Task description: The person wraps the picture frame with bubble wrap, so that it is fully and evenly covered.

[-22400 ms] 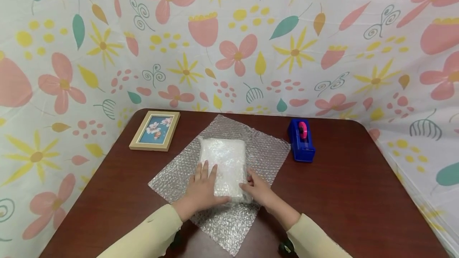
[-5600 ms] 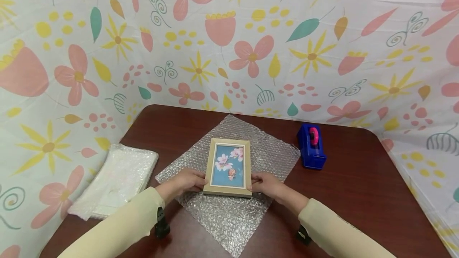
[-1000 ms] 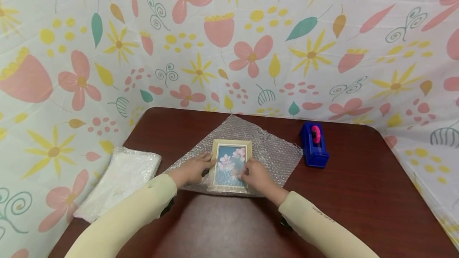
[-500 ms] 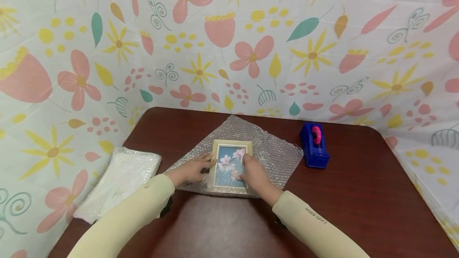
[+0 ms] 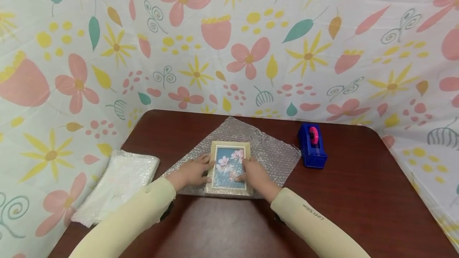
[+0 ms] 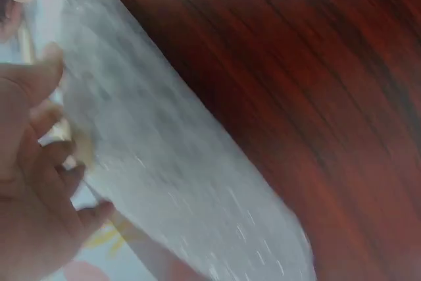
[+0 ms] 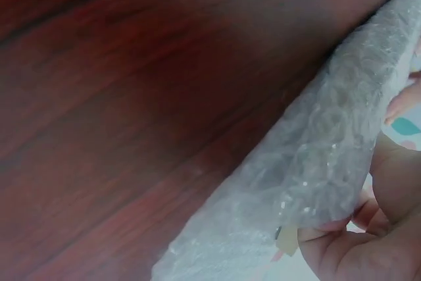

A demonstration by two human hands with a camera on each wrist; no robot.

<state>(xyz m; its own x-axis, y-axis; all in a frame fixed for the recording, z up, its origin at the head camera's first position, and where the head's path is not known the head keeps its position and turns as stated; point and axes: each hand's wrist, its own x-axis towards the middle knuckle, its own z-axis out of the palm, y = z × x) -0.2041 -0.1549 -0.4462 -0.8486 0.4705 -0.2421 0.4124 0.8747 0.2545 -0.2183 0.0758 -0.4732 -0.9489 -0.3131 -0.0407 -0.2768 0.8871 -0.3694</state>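
A picture frame (image 5: 228, 166), pale wood around pink blossoms on blue, lies on a sheet of bubble wrap (image 5: 276, 148). The sheet's near corner is folded up over the lower part of the picture. At the left edge my left hand (image 5: 193, 170) holds frame and wrap, its fingers along the side and thumb lower down. My right hand (image 5: 256, 175) grips the opposite edge, thumb over the picture. In the left wrist view, bent fingers of the left hand (image 6: 36, 182) meet the folded wrap (image 6: 171, 156). The right wrist view shows the right hand (image 7: 375, 235) at the wrap's fold (image 7: 302, 156).
A blue tape dispenser (image 5: 312, 146) with a pink tape core stands right of the wrap, close to its corner. On the table's left side lies a bubble-wrapped flat package (image 5: 123, 182). A flowered cloth (image 5: 251, 51) hangs behind the dark wooden table (image 5: 358, 194).
Since the oldest frame, the wrapped package went left and the picture frame came onto the wrap. The near corner was then folded over it. Lately the hands shift only slightly along its edges.
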